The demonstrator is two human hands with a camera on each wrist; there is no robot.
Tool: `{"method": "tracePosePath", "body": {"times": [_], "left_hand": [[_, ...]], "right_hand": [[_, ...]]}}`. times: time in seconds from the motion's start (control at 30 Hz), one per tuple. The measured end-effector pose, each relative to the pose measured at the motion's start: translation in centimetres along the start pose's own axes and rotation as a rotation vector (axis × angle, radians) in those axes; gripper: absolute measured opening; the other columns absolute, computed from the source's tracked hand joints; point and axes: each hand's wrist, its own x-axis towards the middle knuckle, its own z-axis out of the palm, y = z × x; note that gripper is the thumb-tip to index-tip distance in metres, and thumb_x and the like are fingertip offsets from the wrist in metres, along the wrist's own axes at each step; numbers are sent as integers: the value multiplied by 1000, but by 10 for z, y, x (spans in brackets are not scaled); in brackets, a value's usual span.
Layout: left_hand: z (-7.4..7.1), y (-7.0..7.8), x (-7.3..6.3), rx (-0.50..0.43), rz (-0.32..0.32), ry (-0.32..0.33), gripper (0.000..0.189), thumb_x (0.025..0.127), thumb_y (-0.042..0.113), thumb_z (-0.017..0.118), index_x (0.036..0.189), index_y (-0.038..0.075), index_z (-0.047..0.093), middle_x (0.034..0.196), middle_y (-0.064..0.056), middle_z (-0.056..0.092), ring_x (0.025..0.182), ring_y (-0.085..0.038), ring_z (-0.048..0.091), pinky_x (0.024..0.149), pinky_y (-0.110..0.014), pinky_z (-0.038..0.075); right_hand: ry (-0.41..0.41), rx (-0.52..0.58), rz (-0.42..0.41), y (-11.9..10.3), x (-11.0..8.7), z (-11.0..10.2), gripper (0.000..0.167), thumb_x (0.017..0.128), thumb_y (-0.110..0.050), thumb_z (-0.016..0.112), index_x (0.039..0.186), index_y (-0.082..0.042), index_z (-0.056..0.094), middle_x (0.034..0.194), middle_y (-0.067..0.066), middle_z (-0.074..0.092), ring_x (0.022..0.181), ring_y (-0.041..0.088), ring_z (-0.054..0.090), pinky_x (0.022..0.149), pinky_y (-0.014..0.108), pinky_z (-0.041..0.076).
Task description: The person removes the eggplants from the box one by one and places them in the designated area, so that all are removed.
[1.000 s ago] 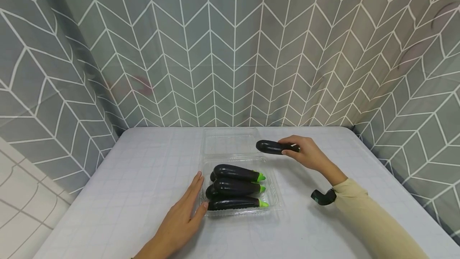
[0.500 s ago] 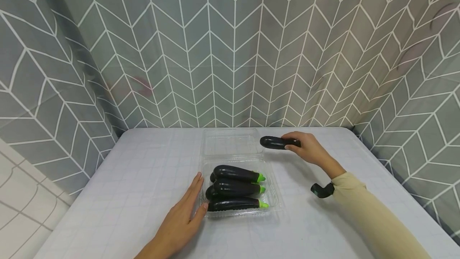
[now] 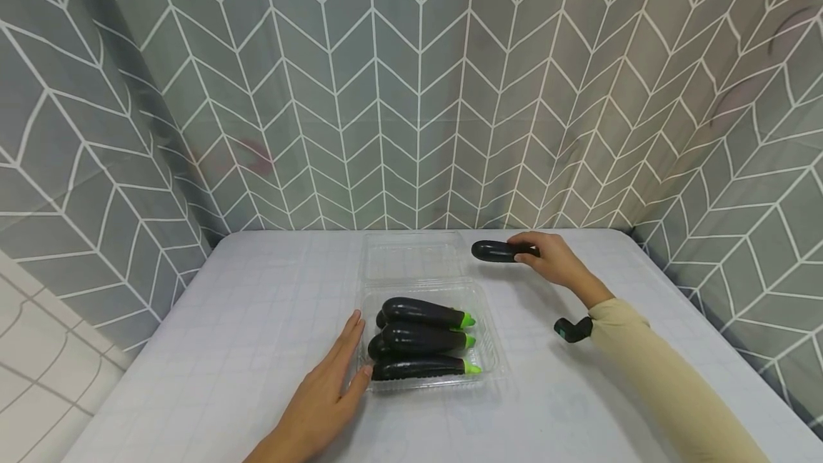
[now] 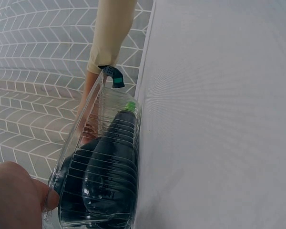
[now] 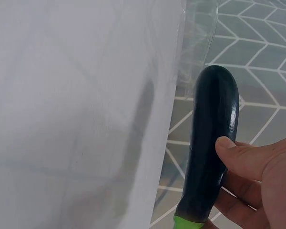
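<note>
Right hand (image 3: 543,259) pinching one eggplant (image 3: 494,251) above the table (image 3: 257,306), far right — left hand (image 3: 324,386), fingers straight, touching the left of one clear box (image 3: 490,338), at least three eggplants (image 3: 421,338) inside — one open lid (image 3: 411,261), far side

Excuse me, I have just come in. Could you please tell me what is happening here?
A person holds one dark eggplant in the right hand, lifted above the white table, to the right of the open lid. The left hand steadies the left side of the clear container. Several more eggplants lie inside it, with their green ends toward the person's right.
</note>
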Motion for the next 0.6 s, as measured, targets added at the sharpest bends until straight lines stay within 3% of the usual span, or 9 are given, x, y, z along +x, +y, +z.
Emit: {"method": "tracePosePath", "body": {"times": [0.6], "left_hand": [[0, 1, -1, 7, 5, 9, 70, 106, 29, 61, 166, 16, 28, 171, 5, 20, 149, -21, 32, 114, -52, 38]], "right_hand": [[22, -2, 75, 27, 13, 7, 31, 91, 4, 75, 121, 6, 71, 121, 27, 70, 116, 49, 62, 101, 63, 45]]}}
